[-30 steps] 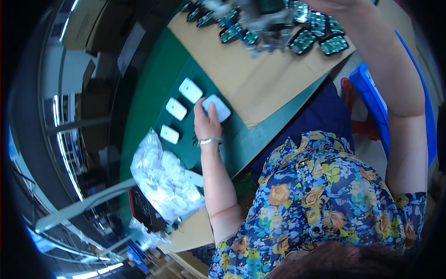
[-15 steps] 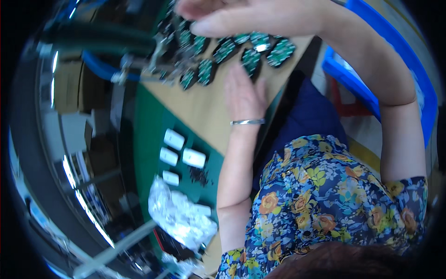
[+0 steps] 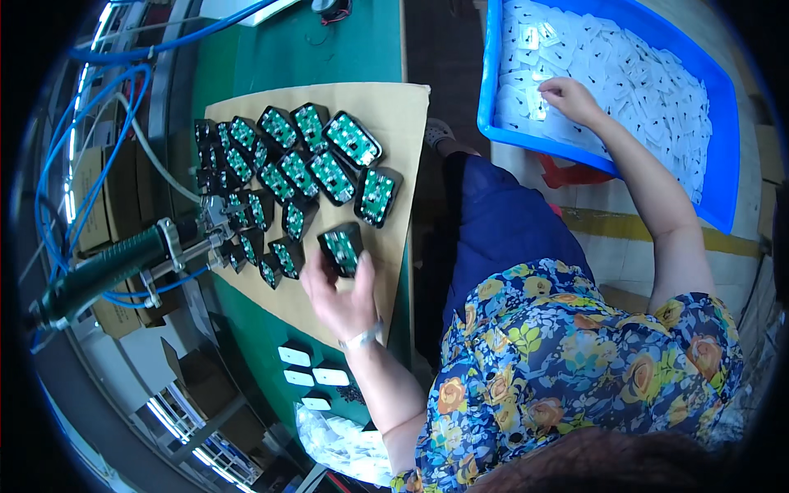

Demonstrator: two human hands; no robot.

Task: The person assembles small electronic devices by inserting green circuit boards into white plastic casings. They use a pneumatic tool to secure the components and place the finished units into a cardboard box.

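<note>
My left hand [image 3: 341, 302] is at the near part of the cardboard sheet [image 3: 329, 226]. Its thumb and fingers grip a black case with a green circuit board [image 3: 342, 248] facing up. Several more cases of this kind, such as a black-rimmed one [image 3: 353, 138], lie in loose rows farther out on the cardboard. Over a blue bin [image 3: 542, 141] at the far right hovers my right hand [image 3: 573, 100]. Its fingertips are pinched, and what they hold, if anything, is too small to make out. Small whitish flat packets [image 3: 608, 62] with dark marks fill the bin.
A dark green tool [image 3: 107, 261] on a metal arm reaches over the cardboard's left side. Blue hoses [image 3: 62, 177] hang at the left. White blocks [image 3: 330, 376], small black pieces [image 3: 351, 394] and a clear plastic bag [image 3: 341, 440] lie on the green table [image 3: 255, 316].
The view has swung toward the right, bringing the blue bin into sight. My right hand has gone from above the cases to the bin. My left hand has closed on a case.
</note>
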